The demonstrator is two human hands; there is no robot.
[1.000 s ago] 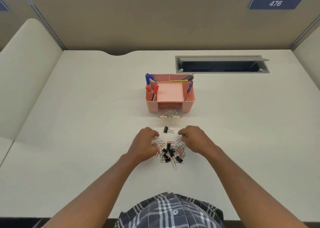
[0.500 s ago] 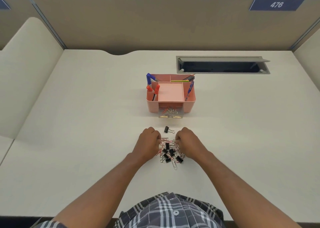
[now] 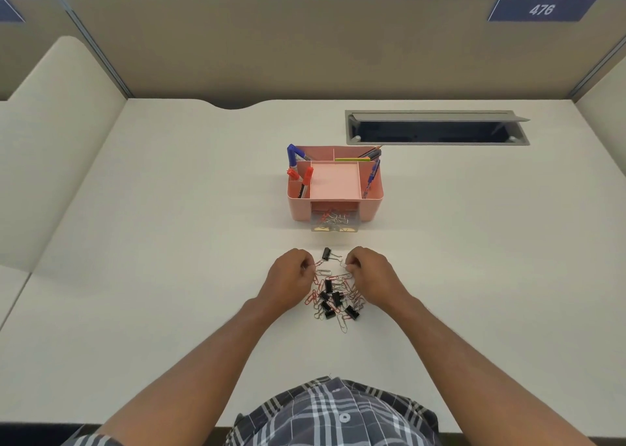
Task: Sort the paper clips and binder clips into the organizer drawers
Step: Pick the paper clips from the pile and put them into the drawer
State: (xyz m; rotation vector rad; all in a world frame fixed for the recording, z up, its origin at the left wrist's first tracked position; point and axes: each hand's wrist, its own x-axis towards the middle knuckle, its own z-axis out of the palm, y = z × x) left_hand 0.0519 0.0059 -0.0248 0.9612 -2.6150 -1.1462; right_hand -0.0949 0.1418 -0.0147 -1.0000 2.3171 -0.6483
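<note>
Head view: clip pile [image 3: 333, 296] lies between left hand [image 3: 291, 281] and right hand [image 3: 371, 276].

Clip pile [image 3: 333, 296] before organizer [image 3: 334, 188] (between hands).

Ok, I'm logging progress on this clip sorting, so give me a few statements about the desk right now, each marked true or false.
1. The clear drawer of the pink organizer is pulled out and holds paper clips. True.
2. The pile of clips lies between the two hands. True.
3. One black binder clip lies apart from the pile, on the organizer's side. True.
4. The left hand is reaching into the drawer. False: it is down at the pile's left edge, its fingers at a red paper clip.
5. The organizer's square middle tray is full of binder clips. False: it shows only bare pink floor.
6. The right hand rests flat on the desk, far from the clips. False: its fingers are curled at the pile's upper right edge.
</note>
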